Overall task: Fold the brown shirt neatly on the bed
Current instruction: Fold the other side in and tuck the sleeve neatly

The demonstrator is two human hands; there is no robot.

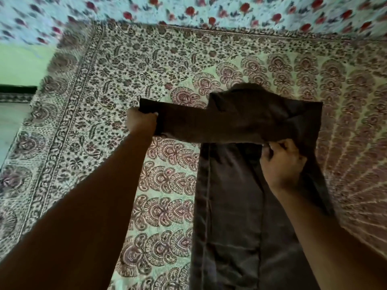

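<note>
Brown shirt (230,195) lies lengthwise on bed (104,101); my left grip (142,122) clutches sleeve at 9 o'clock, right grip (282,162) pinches shoulder fabric.

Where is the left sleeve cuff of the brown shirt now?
In the head view, left of centre: the left hand grips the sleeve cuff above the patterned bedspread, left of the collar.

Bed (117,65) w/ patterned sheet; brown shirt (230,206) lies on it.
</note>
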